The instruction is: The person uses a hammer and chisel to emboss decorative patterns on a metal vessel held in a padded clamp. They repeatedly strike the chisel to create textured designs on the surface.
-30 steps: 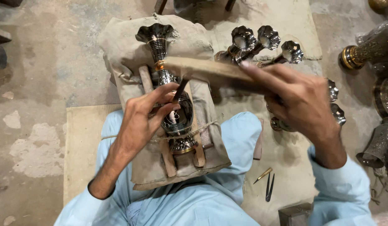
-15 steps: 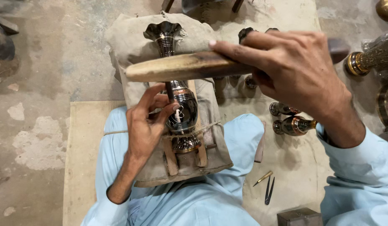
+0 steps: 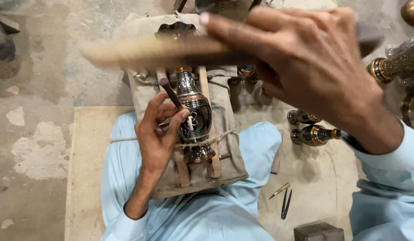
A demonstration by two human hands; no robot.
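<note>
Fingers of the left hand (image 3: 160, 138) pinch a dark slender metal chisel (image 3: 172, 94) against the black-and-silver engraved metal vase (image 3: 194, 118), tied between wooden slats (image 3: 207, 125) on a canvas pad across the lap. Right hand (image 3: 314, 67) grips a blurred wooden mallet (image 3: 162, 51) raised above — a mistimed blow could strike fingers or skid the chisel, scarring the pattern.

Dark engraved metal vase (image 3: 194, 117) lies cord-tied on wooden cradle, chisel (image 3: 171, 93) tip against it, blurred wooden mallet (image 3: 158, 50) above.
</note>
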